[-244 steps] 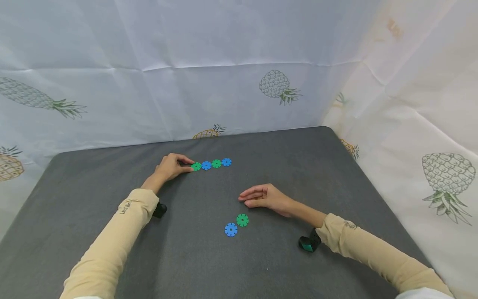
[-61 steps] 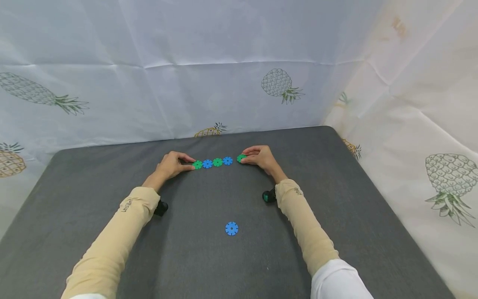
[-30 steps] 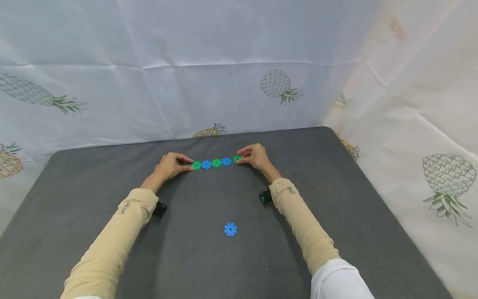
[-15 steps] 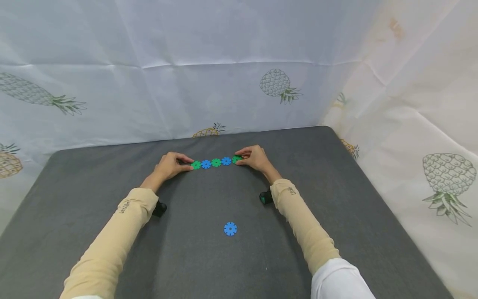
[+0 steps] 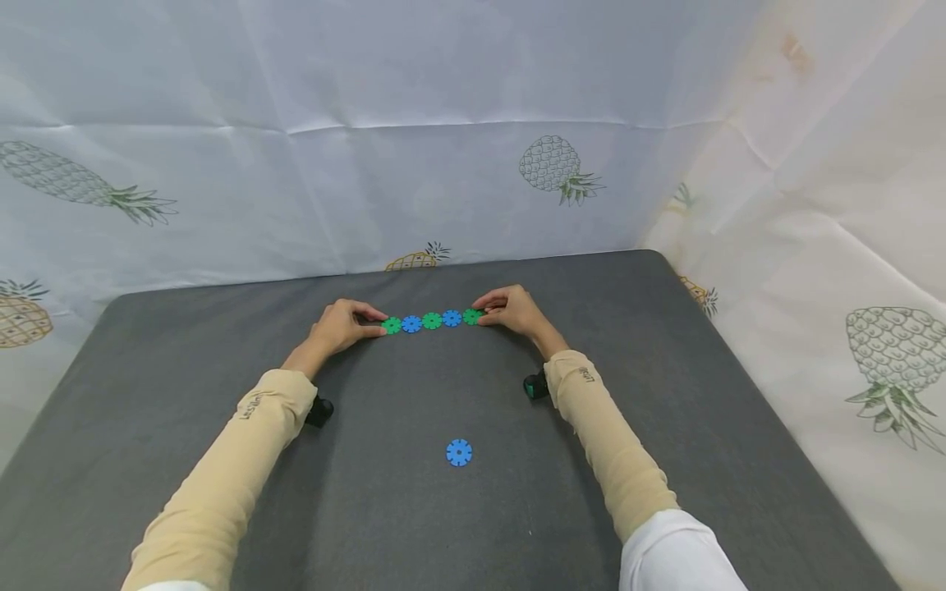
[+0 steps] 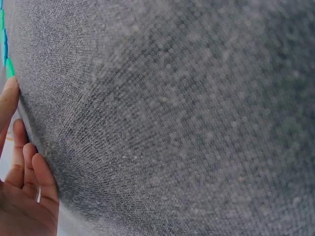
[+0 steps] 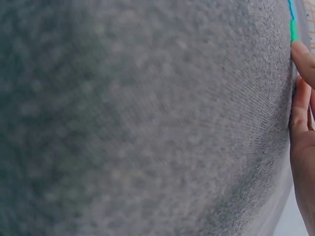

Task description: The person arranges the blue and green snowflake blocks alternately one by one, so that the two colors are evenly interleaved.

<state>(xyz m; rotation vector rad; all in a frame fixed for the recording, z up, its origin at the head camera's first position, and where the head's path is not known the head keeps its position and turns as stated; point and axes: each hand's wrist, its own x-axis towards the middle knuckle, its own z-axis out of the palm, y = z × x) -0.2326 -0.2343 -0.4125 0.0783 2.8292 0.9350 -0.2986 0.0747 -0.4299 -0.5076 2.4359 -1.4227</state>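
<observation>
Notched discs, green and blue by turns, form a slightly slanting row near the far side of the table. My left hand [image 5: 336, 330] pinches the leftmost green disc [image 5: 392, 326] between thumb and fingers. At the other end, the right hand [image 5: 515, 312] grips the rightmost green disc [image 5: 470, 317], which meets the neighbouring blue disc [image 5: 452, 318]. Between them lie a middle green disc [image 5: 432, 321] and another blue disc [image 5: 411, 324]. Both wrist views catch the row nearly edge-on, so how the notches join cannot be made out.
One loose blue disc [image 5: 459, 452] lies flat nearer the front of the dark grey tabletop [image 5: 384, 509]. A white curtain [image 5: 414, 74] printed with pineapples hangs behind the table and along its right side.
A green disc that lay beside the loose blue one is now in the right hand at the row's right end, its gap to the row closed. The left hand stays put.
</observation>
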